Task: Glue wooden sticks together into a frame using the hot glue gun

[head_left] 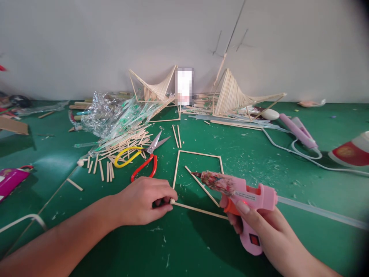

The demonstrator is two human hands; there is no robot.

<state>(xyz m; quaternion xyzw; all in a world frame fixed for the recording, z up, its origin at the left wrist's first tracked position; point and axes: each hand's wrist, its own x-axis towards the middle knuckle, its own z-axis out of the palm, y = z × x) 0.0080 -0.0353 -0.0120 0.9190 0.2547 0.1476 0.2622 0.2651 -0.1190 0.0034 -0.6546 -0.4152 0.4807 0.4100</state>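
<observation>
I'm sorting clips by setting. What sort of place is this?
Probably a craft or model-making workbench. The right hand holds a pink glue gun, the left hand pins a stick frame on the green table, and finished stick models stand by the wall.

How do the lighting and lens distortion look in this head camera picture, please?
Head view: even, soft light; faint shadows under the left hand and the glue gun in the right hand; table edge bows; corners darken at right; one blurred patch at the wall.
</observation>
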